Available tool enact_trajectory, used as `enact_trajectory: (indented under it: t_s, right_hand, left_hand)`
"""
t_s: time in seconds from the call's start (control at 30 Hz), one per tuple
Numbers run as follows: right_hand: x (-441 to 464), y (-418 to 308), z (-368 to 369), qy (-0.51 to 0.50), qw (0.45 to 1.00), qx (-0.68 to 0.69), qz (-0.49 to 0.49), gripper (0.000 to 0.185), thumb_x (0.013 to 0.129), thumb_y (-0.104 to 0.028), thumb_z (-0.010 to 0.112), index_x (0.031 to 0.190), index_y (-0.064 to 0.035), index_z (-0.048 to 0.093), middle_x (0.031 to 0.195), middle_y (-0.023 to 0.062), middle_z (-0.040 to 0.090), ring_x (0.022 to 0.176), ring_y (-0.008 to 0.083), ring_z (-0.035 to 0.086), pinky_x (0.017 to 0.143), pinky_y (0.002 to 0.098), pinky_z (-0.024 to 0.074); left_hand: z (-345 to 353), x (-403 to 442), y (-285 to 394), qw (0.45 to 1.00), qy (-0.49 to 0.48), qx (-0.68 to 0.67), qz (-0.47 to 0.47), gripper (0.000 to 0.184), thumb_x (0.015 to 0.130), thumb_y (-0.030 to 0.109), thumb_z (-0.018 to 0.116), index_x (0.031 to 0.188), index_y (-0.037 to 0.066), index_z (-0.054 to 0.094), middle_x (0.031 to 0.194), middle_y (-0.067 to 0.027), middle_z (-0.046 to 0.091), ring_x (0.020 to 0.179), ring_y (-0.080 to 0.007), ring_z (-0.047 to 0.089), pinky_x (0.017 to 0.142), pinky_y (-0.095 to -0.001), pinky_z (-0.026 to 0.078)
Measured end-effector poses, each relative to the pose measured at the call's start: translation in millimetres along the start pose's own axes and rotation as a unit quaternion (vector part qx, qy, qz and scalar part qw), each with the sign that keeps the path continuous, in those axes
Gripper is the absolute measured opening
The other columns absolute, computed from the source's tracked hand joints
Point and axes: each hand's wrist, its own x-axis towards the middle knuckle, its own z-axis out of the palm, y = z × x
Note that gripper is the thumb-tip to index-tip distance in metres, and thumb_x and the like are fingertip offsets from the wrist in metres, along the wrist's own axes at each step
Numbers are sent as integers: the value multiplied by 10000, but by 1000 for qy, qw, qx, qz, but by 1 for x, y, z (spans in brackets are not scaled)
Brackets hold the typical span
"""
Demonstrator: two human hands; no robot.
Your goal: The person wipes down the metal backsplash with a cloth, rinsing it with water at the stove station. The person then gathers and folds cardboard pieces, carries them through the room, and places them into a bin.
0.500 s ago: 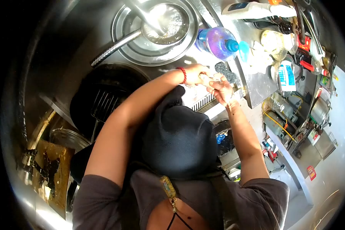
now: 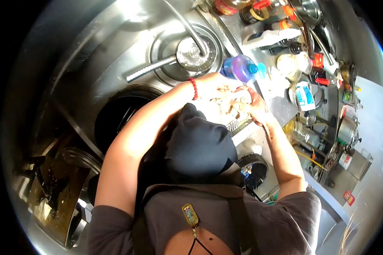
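Note:
My left hand (image 2: 217,86), with a red bead bracelet at the wrist, bends its fingers around a pale, crumpled, cloth-like thing (image 2: 230,106). On its other side my right hand (image 2: 258,107) is closed on the same thing. Strong glare washes out its edges, so I cannot tell its exact kind. Just beyond my hands stands a bottle of purple-blue liquid (image 2: 241,69) with a blue cap. Further left, a metal ladle (image 2: 195,55) rests over a round metal basin (image 2: 159,51), under a curved tap spout (image 2: 187,23).
A black wok (image 2: 110,114) sits at my left. Bottles, jars and a blue-and-white packet (image 2: 305,96) crowd the counter at the right. A pot (image 2: 347,127) stands further right. Below my right forearm is a dark bin (image 2: 255,170).
The view has shifted, so the basin and wok appear further right. My hands have come lower and wider apart, with more of the pale thing showing between them. The dark scrubbing pad is no longer visible.

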Motion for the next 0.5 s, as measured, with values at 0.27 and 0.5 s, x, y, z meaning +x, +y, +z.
enact_trajectory:
  t_s: [0.27,0.5]
  right_hand:
    - [-14,-117,67,-267,946,-178,-44,273,820,-63,665,1083,-10,612,828,11,627,756,89,600,584,191,489]
    - [17,-204,201,-237,919,-116,-294,207,923,-137,544,1043,15,618,862,-11,620,801,55,527,733,205,429]
  left_hand:
    - [-75,-188,145,946,161,-280,2,207,886,85,548,1074,-1,559,861,-54,628,786,-116,611,667,-245,493]
    - [-128,-302,204,750,497,-358,251,128,900,94,548,1010,40,584,970,-28,603,933,-136,580,820,-278,485]
